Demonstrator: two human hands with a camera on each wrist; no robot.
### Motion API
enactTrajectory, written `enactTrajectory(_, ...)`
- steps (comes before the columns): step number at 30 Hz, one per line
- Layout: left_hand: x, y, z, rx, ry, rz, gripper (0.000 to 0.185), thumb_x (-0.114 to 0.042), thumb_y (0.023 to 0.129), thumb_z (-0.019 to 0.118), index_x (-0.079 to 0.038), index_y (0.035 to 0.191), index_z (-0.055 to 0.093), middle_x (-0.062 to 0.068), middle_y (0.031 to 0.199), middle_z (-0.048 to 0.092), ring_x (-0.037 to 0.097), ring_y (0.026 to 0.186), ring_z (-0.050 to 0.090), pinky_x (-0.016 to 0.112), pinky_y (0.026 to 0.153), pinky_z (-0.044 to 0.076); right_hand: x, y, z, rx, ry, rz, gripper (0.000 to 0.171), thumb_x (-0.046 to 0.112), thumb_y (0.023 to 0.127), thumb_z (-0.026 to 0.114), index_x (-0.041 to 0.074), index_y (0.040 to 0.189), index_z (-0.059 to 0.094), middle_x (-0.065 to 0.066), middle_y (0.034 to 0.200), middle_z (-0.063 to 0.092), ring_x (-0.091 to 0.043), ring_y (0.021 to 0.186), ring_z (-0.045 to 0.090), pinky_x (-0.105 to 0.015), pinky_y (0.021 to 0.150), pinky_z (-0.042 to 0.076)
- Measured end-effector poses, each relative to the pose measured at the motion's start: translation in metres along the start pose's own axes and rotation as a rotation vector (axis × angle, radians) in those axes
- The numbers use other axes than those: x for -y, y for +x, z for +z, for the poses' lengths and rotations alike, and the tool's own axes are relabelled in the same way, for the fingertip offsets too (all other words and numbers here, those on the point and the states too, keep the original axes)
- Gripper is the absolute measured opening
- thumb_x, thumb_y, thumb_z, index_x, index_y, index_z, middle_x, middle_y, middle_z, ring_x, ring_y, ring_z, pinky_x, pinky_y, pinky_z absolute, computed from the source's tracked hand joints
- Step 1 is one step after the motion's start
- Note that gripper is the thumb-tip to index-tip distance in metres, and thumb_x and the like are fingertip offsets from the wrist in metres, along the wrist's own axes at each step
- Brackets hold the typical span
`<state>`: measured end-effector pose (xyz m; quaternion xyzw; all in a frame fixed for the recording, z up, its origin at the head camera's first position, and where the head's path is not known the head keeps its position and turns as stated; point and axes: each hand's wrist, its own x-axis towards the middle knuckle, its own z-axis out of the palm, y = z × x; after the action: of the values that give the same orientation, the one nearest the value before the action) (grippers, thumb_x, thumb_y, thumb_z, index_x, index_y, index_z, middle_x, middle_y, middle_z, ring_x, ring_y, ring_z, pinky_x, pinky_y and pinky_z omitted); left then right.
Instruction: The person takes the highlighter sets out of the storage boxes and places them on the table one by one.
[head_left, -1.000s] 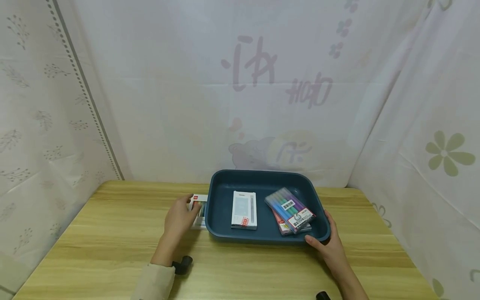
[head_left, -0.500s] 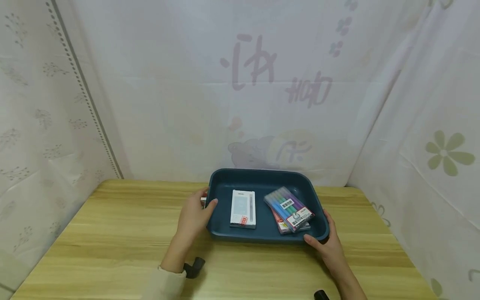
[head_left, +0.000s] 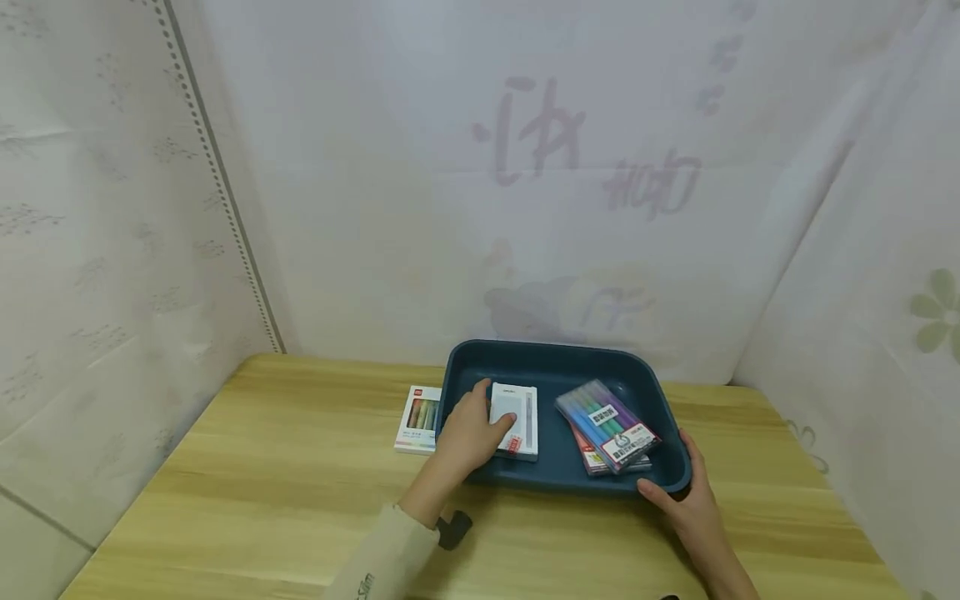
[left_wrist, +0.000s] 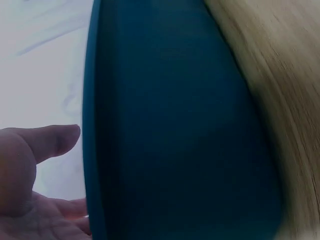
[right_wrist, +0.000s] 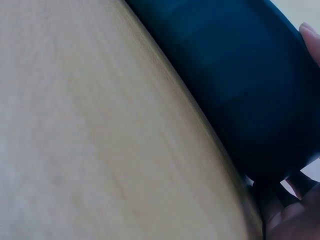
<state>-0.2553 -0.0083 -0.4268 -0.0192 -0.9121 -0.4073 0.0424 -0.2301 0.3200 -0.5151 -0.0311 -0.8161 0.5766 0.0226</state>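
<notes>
Underneath everything lies a pale wooden table [head_left: 262, 492] with a streaky grain, closed in on three sides by white cloth hangings [head_left: 375, 192]; the back one shows faint grey lettering and a washed-out cartoon print, the right one pale green flowers, the left one a dotted seam and small leaf sprigs. Toward the far middle of the table stands a dark blue tray [head_left: 562, 360]. The left hand [head_left: 472, 429] reaches over the tray's left wall, its fingers resting on a white pen box [head_left: 525, 412] that lies flat on the tray floor; whether that grip has closed on the box or only touches it cannot be told. The right hand [head_left: 686, 500] grips the tray's near right corner, thumb along the rim and fingers curled under. In the tray's right half lies a clear pack of coloured pens [head_left: 606, 425], skewed across a second pack beneath it. Just outside the tray's left wall, a small box of coloured pens [head_left: 420, 408] lies flat on the table.
</notes>
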Motion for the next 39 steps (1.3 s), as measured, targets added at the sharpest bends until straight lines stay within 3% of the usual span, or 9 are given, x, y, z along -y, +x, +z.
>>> enactTrajectory(6, -0.003, 0.011, 0.008, 0.112, -0.032, -0.065, 0.076, -0.036, 0.095, 0.068, 0.003, 0.152, 0.038, 0.028, 0.148, 0.05, 0.043, 0.136, 0.05, 0.058, 0.11, 0.043, -0.001, -0.001, -0.005, 0.001, -0.004, 0.002, 0.102, 0.022, 0.095, 0.07, 0.036, 0.162, -0.006, -0.013, 0.172, 0.004, -0.03, 0.151, 0.016, 0.004, 0.091, 0.023)
enactTrajectory(15, -0.004, 0.025, 0.011, 0.179, -0.049, -0.17, 0.085, -0.036, 0.091, 0.073, 0.003, 0.155, 0.031, 0.033, 0.154, 0.036, 0.052, 0.142, 0.036, 0.066, 0.113, 0.036, -0.001, 0.0, -0.006, -0.005, 0.031, -0.024, 0.101, 0.018, 0.095, 0.07, 0.034, 0.163, -0.002, -0.013, 0.171, 0.006, -0.008, 0.146, 0.021, 0.002, 0.094, 0.025)
enactTrajectory(18, -0.006, 0.03, 0.013, 0.188, -0.048, -0.195, 0.088, -0.034, 0.089, 0.075, 0.003, 0.155, 0.03, 0.033, 0.153, 0.037, 0.051, 0.142, 0.037, 0.065, 0.114, 0.035, 0.0, 0.0, -0.007, -0.009, 0.03, -0.026, 0.1, 0.018, 0.095, 0.07, 0.035, 0.163, -0.002, -0.014, 0.171, 0.007, -0.008, 0.146, 0.021, 0.002, 0.094, 0.025)
enactTrajectory(25, -0.007, 0.035, 0.014, 0.213, -0.047, -0.248, 0.091, -0.034, 0.087, 0.078, 0.003, 0.154, 0.029, 0.031, 0.154, 0.039, 0.049, 0.144, 0.036, 0.062, 0.117, 0.033, 0.0, 0.0, -0.002, 0.011, 0.047, -0.003, 0.101, 0.019, 0.095, 0.07, 0.033, 0.163, -0.004, -0.011, 0.172, 0.004, -0.024, 0.152, 0.014, 0.003, 0.095, 0.023)
enactTrajectory(30, -0.004, 0.043, 0.017, 0.239, -0.087, -0.278, 0.092, -0.028, 0.086, 0.08, 0.006, 0.154, 0.028, 0.031, 0.154, 0.039, 0.046, 0.144, 0.037, 0.057, 0.116, 0.037, 0.0, 0.0, 0.0, 0.001, 0.047, 0.007, 0.102, 0.02, 0.094, 0.071, 0.035, 0.163, -0.003, -0.009, 0.172, 0.004, -0.029, 0.153, 0.013, -0.006, 0.107, 0.02)
enactTrajectory(36, 0.002, 0.051, 0.023, 0.244, -0.148, -0.333, 0.092, -0.021, 0.084, 0.083, 0.006, 0.154, 0.029, 0.029, 0.154, 0.04, 0.044, 0.14, 0.043, 0.055, 0.112, 0.044, 0.001, 0.001, -0.001, -0.007, 0.042, 0.005, 0.101, 0.021, 0.094, 0.071, 0.035, 0.163, -0.002, -0.009, 0.172, 0.006, -0.028, 0.152, 0.014, 0.0, 0.098, 0.022)
enactTrajectory(39, 0.004, 0.054, 0.026, 0.221, -0.172, -0.354, 0.09, -0.019, 0.082, 0.084, 0.007, 0.151, 0.033, 0.029, 0.149, 0.044, 0.042, 0.133, 0.047, 0.054, 0.112, 0.044, 0.001, 0.001, -0.001, -0.003, 0.045, 0.012, 0.101, 0.022, 0.094, 0.071, 0.035, 0.163, -0.002, -0.008, 0.172, 0.005, -0.029, 0.152, 0.014, -0.013, 0.113, 0.021)
